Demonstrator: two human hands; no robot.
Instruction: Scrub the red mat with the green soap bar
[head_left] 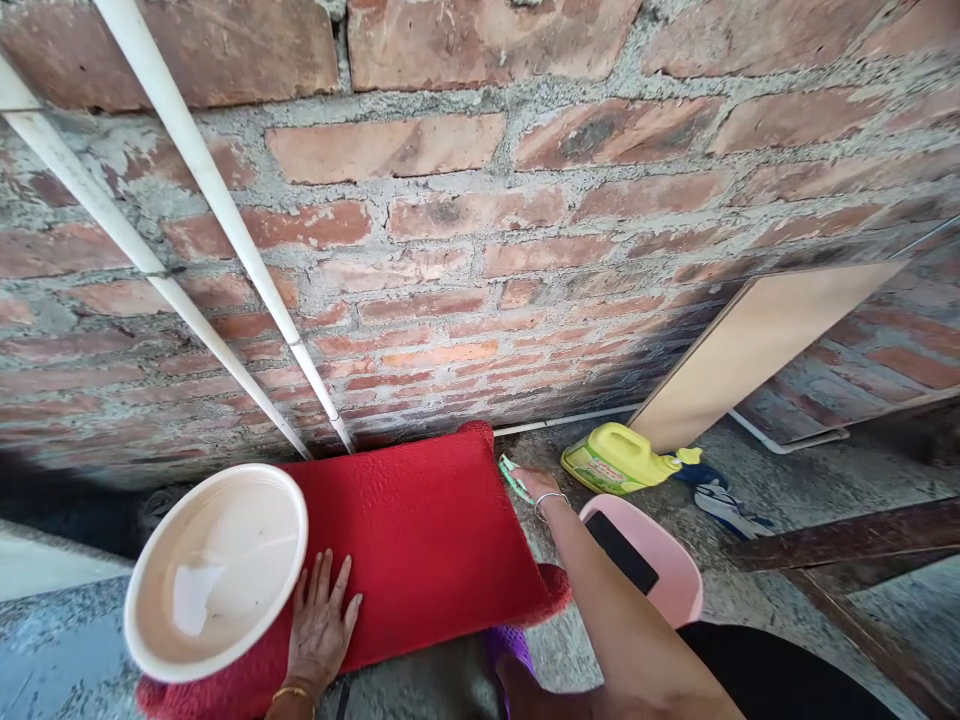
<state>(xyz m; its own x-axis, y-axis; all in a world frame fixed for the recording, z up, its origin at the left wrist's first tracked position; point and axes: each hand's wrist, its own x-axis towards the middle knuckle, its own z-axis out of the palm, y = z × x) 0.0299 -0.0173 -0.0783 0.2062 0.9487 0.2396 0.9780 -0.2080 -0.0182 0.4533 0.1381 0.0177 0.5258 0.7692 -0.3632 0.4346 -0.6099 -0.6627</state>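
Mat [420, 540], red, spread on the floor before a brick wall [465, 220]. Left hand [321, 625] flat and open on its near edge, beside a white basin [214, 570]. Right hand [534, 485] at the far right corner, closed on a green brush [514, 478]. Yellow jug [615, 458] to the right, label unreadable; pink tub [667, 570] nearer.

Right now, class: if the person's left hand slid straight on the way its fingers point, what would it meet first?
The left hand lies flat on the red mat, fingers pointing towards the brick wall. It would cross bare mat first, then probably reach the wall's foot; depth is unclear.
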